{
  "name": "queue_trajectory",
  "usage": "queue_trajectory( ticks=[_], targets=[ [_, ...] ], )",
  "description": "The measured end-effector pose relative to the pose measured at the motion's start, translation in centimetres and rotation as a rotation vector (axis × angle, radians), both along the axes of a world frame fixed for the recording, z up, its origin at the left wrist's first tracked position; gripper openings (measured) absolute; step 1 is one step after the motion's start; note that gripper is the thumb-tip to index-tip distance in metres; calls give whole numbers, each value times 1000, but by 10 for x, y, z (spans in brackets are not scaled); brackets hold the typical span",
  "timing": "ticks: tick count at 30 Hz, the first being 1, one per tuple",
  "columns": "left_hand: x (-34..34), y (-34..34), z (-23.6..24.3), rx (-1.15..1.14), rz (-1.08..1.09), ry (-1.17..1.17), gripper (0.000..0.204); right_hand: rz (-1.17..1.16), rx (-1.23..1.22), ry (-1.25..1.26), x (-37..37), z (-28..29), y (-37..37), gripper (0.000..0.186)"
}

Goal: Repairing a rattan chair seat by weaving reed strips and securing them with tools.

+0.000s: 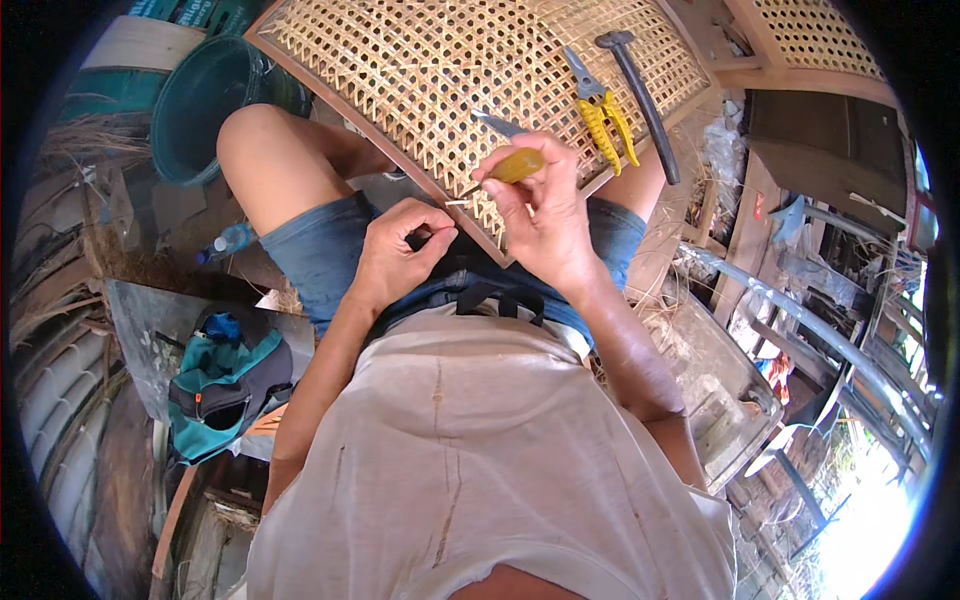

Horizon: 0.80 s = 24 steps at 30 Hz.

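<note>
A wooden frame with woven cane panel (390, 60) lies across my lap, one corner toward my waist. My right hand (545, 215) grips a yellow-handled awl-like tool (515, 165); its thin dark shaft slants down to the panel's edge. A grey blade (497, 123) shows beyond the right fingers; whether it lies on the cane or is held, I cannot tell. My left hand (405, 245) is closed in a pinch beside the frame's left edge, with a pale strand end (457, 203) near its fingertips. What the pinch holds is hidden.
Yellow-handled snips (605, 120) and a hammer (640, 100) lie on the cane. A green bucket (185, 120) stands at the left, with a bottle (230, 240) near it. A teal bag (225, 370) lies lower left. Another cane-panelled frame (810, 30) is at upper right.
</note>
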State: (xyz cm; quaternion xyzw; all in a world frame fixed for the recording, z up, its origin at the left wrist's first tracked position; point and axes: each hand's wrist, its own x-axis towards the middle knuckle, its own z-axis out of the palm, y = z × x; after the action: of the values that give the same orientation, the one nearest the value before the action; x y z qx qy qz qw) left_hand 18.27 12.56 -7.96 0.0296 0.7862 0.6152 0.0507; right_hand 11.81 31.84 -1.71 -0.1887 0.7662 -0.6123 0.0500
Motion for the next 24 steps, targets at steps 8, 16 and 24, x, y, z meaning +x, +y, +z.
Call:
queue_trajectory(
  ticks=[8,16,24],
  targets=[
    [2,-2,-7,55,70,-8,13,113,161,76,2,-7,-4,47],
    [-15,11,4,-204,83,181,25,320,427,289,-1,10,-1,43],
    [-15,8,-3,-239,27,244,16,-418,815,452,-119,24,93,30]
  ],
)
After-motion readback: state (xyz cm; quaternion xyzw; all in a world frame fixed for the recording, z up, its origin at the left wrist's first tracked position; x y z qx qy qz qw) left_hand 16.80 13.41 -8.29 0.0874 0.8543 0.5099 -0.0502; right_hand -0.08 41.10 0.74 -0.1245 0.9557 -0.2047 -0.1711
